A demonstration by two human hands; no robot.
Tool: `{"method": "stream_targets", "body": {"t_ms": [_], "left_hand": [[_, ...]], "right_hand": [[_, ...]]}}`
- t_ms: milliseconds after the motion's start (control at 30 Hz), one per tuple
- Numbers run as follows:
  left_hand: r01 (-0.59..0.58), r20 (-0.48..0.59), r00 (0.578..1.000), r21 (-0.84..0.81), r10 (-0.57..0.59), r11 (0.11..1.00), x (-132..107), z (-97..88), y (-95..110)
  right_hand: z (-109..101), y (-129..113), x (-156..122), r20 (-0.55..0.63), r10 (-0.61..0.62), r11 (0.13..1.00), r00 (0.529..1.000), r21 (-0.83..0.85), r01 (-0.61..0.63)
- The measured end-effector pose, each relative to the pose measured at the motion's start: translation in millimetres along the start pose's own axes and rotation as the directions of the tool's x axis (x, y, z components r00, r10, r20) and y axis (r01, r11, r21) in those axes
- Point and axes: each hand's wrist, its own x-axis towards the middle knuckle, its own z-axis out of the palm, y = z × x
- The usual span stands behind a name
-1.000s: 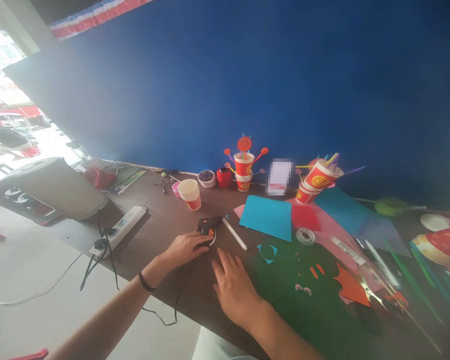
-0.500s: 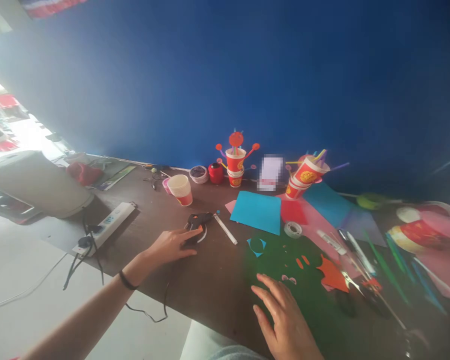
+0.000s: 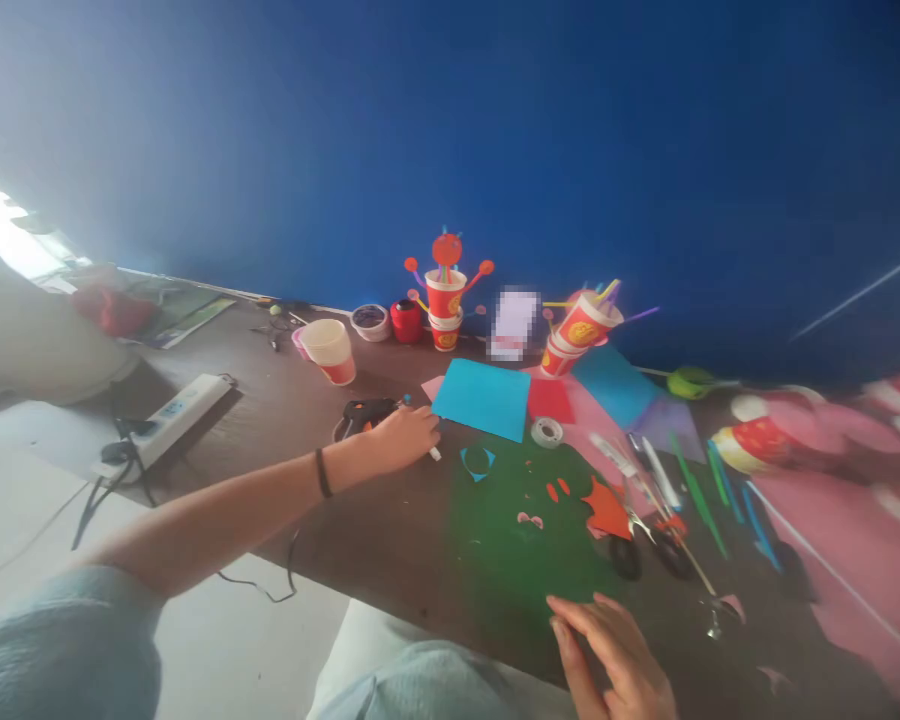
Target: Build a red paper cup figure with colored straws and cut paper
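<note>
My left hand (image 3: 406, 438) has its fingers curled over a slim white pen-like stick (image 3: 435, 454); most of the stick is hidden under them, with one end showing. Just left of that hand, a black and orange hot glue gun (image 3: 367, 412) lies on the table. My right hand (image 3: 613, 655) is at the front edge of the green mat (image 3: 529, 580), holding nothing, its fingers loosely bent and apart. Small pink cut pieces (image 3: 530, 520) and a blue paper cut-out (image 3: 478, 463) with a round hole lie beyond it.
Stacked paper cups (image 3: 328, 350) stand behind the glue gun. Two cup figures (image 3: 446, 300) (image 3: 581, 330) stand by the blue wall. A power strip (image 3: 169, 420) is at left. Blue paper (image 3: 484, 400), tape (image 3: 547, 432), orange paper (image 3: 607, 508) and scissors (image 3: 640, 525) lie rightward.
My left hand has left the glue gun and moved right onto the white stick. My right hand has drawn back toward the table's front edge. The view has shifted to the right.
</note>
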Motion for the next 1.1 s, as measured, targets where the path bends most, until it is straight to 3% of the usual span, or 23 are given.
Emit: {"method": "stream_targets", "body": {"t_ms": [67,133,167,267,333,400,467,600,733,800,967,1033,1100], "left_hand": [[-0.054,-0.026,0.998,-0.041,0.053,0.998,-3.6,-15.8,8.0],[-0.175,-0.145,0.979,-0.224,0.145,0.959,-11.1,-36.3,30.4],[-0.196,-0.192,0.972,-0.326,0.138,0.925,-14.6,-46.0,46.6],[-0.273,-0.219,0.961,-0.665,0.168,0.695,-19.8,-61.2,102.1],[-0.303,-0.243,0.953,-0.812,0.183,0.499,-19.3,-55.5,132.3],[-0.226,-0.206,0.974,-0.905,0.095,0.359,-17.8,-40.3,149.8],[-0.123,-0.126,0.992,-0.941,0.011,0.315,-16.7,-23.1,155.4],[0.003,0.020,0.999,-0.927,0.041,0.376,-12.8,-7.3,153.4],[-0.007,0.007,1.000,-0.905,0.030,0.426,-3.4,-15.4,158.9],[-0.005,0.003,1.000,-0.900,0.019,0.437,2.4,-21.2,163.0],[-0.029,-0.022,0.999,-0.946,0.026,0.322,20.7,-35.8,161.2],[-0.030,-0.011,0.997,-0.964,0.071,0.264,26.7,-40.3,152.7],[0.004,0.028,0.995,-0.972,0.100,0.233,27.6,-41.0,140.3]], "right_hand": [[-3.7,1.1,-7.2,-0.029,0.110,0.993,0.993,0.045,-0.109],[-5.0,-0.6,-8.6,-0.056,0.266,0.957,0.962,0.131,-0.257],[-4.9,-2.8,-6.4,-0.054,0.334,0.929,0.941,0.190,-0.318],[-2.0,-11.8,8.6,0.042,0.387,0.859,0.921,0.347,-0.376],[2.0,-15.5,18.8,0.142,0.332,0.853,0.933,0.376,-0.361],[6.5,-14.1,23.9,0.204,0.328,0.839,0.923,0.385,-0.383],[10.1,-7.6,23.7,0.225,0.402,0.783,0.887,0.418,-0.461],[9.3,10.5,23.6,0.214,0.576,0.588,0.789,0.562,-0.582],[1.5,17.6,36.1,0.294,0.459,0.575,0.839,0.621,-0.532],[1.3,15.7,43.1,0.276,0.507,0.538,0.817,0.640,-0.549],[10.8,5.4,63.4,0.098,0.797,0.298,0.597,0.795,-0.528],[2.6,6.6,77.1,0.042,0.817,0.304,0.575,0.816,-0.492],[-19.6,16.1,93.5,-0.053,0.788,0.402,0.614,0.799,-0.447]]}}
